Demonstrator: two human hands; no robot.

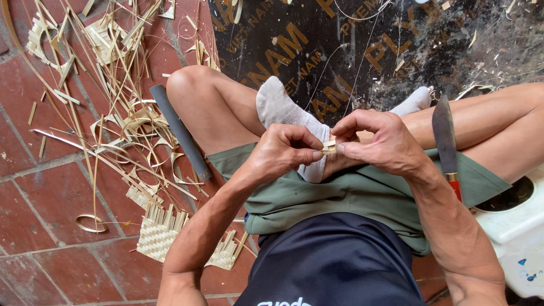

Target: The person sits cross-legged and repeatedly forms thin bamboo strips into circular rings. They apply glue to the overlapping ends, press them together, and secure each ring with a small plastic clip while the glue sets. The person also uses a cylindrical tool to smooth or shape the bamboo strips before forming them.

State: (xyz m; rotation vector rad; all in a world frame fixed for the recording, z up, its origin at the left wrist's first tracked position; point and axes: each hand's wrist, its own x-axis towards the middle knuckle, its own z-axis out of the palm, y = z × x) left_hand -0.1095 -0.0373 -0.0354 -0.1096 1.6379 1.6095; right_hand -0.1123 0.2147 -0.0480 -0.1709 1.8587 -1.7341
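Observation:
My left hand (283, 148) and my right hand (377, 141) meet in front of my lap, both pinching a small pale bamboo piece (329, 148) between thumbs and fingertips. A thin bamboo strand (362, 54) rises from the hands over the dark board. I sit cross-legged in green shorts, with a white-socked foot (283, 110) just under the hands. A knife (446, 144) with a dark blade and red handle rests on my right thigh, close to my right wrist.
Bamboo strips and curled shavings (122, 122) litter the red tile floor at left. A small woven bamboo mat (164, 232) lies by my left elbow. A grey tube (180, 131) leans along my left leg. A dark printed plywood board (362, 45) lies ahead, a white container (518, 226) at right.

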